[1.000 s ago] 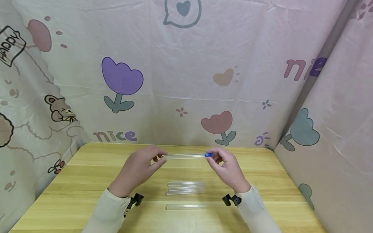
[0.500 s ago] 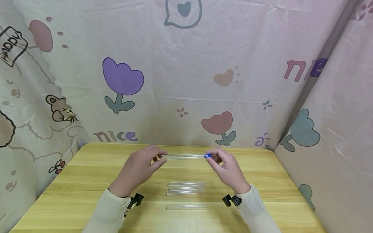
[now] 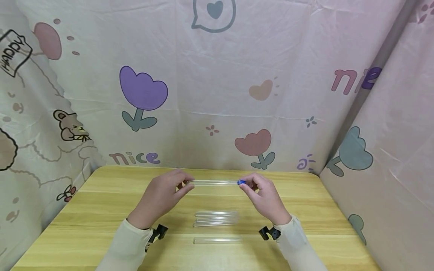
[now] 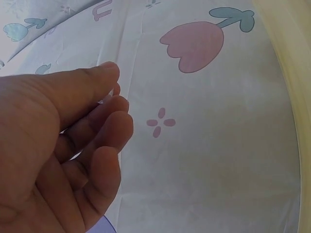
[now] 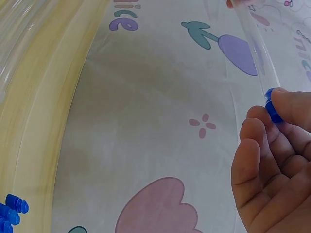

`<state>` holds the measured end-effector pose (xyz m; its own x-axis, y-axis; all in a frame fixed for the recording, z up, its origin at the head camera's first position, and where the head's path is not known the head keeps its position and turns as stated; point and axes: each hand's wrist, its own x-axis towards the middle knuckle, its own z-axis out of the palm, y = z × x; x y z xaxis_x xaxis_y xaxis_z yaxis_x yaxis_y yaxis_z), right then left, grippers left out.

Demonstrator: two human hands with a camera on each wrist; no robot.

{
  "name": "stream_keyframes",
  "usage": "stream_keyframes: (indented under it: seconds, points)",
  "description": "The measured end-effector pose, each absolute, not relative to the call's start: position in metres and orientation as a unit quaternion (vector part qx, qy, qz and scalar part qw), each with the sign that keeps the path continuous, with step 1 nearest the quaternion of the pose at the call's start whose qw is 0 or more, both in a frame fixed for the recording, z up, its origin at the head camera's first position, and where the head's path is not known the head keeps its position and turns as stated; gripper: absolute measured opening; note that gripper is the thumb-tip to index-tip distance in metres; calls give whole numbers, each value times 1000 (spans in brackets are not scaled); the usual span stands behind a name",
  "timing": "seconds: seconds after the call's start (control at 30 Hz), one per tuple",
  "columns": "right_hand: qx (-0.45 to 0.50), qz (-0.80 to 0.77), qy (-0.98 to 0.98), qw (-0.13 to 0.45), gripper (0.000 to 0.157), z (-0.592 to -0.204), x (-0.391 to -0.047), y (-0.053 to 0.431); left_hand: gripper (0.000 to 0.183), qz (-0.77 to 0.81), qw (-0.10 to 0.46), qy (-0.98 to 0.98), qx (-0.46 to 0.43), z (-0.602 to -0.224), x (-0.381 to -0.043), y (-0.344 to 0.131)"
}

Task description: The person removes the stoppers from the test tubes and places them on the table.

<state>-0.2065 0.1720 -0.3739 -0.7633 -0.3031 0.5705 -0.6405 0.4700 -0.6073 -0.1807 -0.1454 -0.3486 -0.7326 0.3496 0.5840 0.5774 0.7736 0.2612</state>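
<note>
A clear test tube (image 3: 215,183) is held level above the table, with a blue stopper (image 3: 241,182) at its right end. My left hand (image 3: 169,188) pinches the tube's left end between thumb and fingers, which cover most of that end. At the other side my right hand (image 3: 266,195) pinches the blue stopper with thumb and fingertips. In the right wrist view the stopper (image 5: 272,106) sits at the tube's mouth, partly behind the thumb. How deep it goes in cannot be told. Below the hands lies a row of several clear tubes (image 3: 216,218).
One more clear tube (image 3: 217,240) lies apart, nearer the front of the wooden table (image 3: 84,226). Several loose blue stoppers (image 5: 17,203) show at the lower left of the right wrist view. A patterned cloth (image 3: 203,75) hangs behind the table and along both sides.
The tube's stoppered end has dipped slightly, so the tube is now closer to level. Both hands keep their pinch almost in place, and the tubes on the table have not moved.
</note>
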Motion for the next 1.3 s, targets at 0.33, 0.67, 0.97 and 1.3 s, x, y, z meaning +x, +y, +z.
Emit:
stream_keyframes:
  seconds: [0.33,0.67,0.97,1.3]
  points:
    - [282,421,-835,213,11,-373,-206,171,12,-224,236,-915,-239,-348,-180,-143]
    - [283,429,-832,208,10,-373,-206,171,12,-219,231,-918,-237,-346,-180,-143]
    - [277,430,-837,197,9,-375,-206,171,11,-222,232,-917,-238,-347,-180,-144]
    - [285,493,-805,167,7,-375,-205,171,14,-243,237,-909,-241,-347,-180,-146]
